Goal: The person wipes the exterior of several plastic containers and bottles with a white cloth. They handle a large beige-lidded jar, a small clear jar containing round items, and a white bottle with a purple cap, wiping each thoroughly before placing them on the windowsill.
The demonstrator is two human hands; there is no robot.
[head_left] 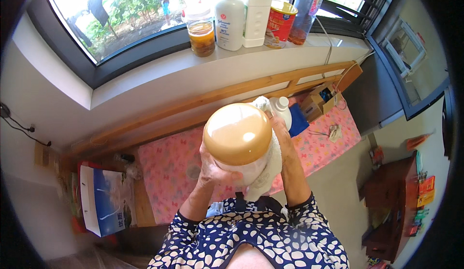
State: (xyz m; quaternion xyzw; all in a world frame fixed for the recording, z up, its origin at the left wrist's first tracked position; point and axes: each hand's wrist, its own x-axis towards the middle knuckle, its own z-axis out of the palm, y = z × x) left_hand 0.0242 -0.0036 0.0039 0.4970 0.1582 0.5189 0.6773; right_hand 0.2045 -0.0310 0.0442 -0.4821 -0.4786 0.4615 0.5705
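A large jar (239, 133) with a shiny tan domed lid is held up in front of my chest, lid upward. Its pale body shows only in part below the lid. My left hand (214, 169) grips the jar's left side, thumb across the front. On the other side, my right hand (281, 129) presses a white cloth (267, 174) to the jar. The cloth hangs down along the jar's right side, with one end showing above the hand. My right fingertips are mostly hidden behind the cloth and jar.
Pink patterned cloth (164, 186) covers a low surface beneath, holding a white bottle (282, 109), a blue item (298, 119) and an open cardboard box (316, 104). A blue-white bag (106, 199) stands left. Several containers, including a red tin (280, 24), line the windowsill.
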